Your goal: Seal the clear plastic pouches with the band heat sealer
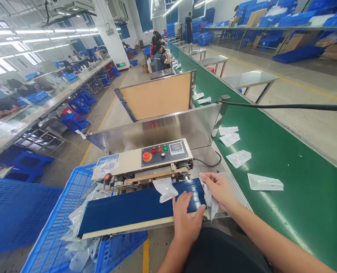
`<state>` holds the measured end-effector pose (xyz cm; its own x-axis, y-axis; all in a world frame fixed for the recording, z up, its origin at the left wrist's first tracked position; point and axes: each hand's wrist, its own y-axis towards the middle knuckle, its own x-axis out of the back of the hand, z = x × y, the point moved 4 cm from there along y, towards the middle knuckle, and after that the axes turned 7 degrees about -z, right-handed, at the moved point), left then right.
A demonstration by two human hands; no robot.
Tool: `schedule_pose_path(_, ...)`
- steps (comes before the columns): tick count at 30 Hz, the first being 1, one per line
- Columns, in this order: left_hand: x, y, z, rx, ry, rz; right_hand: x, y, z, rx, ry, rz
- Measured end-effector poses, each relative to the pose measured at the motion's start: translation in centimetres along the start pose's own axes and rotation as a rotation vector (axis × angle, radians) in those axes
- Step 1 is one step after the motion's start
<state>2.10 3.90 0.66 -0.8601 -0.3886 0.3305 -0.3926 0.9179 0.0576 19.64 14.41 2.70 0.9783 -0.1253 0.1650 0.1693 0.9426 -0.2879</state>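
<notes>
A band sealing machine with a blue belt (123, 210) stands before me, its control panel (164, 152) behind the belt. One white plastic pouch (165, 189) lies on the belt, its top edge at the sealing slot. Over the belt's right end my left hand (187, 218) is open with fingers apart, a fingertip close to that pouch; whether it touches is unclear. To the right of the belt, my right hand (221, 189) pinches another plastic pouch (213, 206) by its upper edge, and the pouch hangs down partly behind the fingers.
A green conveyor (287, 151) runs along the right, with several pouches (239, 158) lying on it. Below the belt's left end stands a blue crate (57, 223) holding sealed pouches. A metal partition (157, 129) rises behind the machine; a black cable (284, 107) crosses the conveyor. Other people sit farther back.
</notes>
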Motion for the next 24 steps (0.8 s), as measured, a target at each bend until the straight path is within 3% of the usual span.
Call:
schedule_pose_path(3, -2.4, 0.1, -2.2, -0.079, -0.017, 0.120, -1.6, -0.9, 0.5, -0.024, 0.118, -0.031)
schedule_pose_path(5, -2.9, 0.7, -2.7, -0.076, -0.074, 0.162, -2.4, -1.2, 0.4, -0.069, 0.199, -0.019)
schedule_pose_path(12, -2.4, 0.9, -2.2, 0.041, -0.198, 0.009, -1.3, -2.4, -1.0, -0.098, 0.408, 0.035)
schedule_pose_path(17, -3.0, 1.0, -0.3, 0.262, -0.262, -0.050, 0.4, -2.3, -4.0, -0.020, 0.092, 0.173)
schedule_pose_path(21, -3.6, 1.8, 0.5, 0.201, -0.274, -0.033, 1.4, -1.7, -5.6, 0.078, -0.108, 0.208)
schedule_pose_path(24, -4.9, 2.7, 1.6, 0.242, -0.222, -0.006, 2.6, -0.5, -5.9, 0.091, -0.164, 0.122)
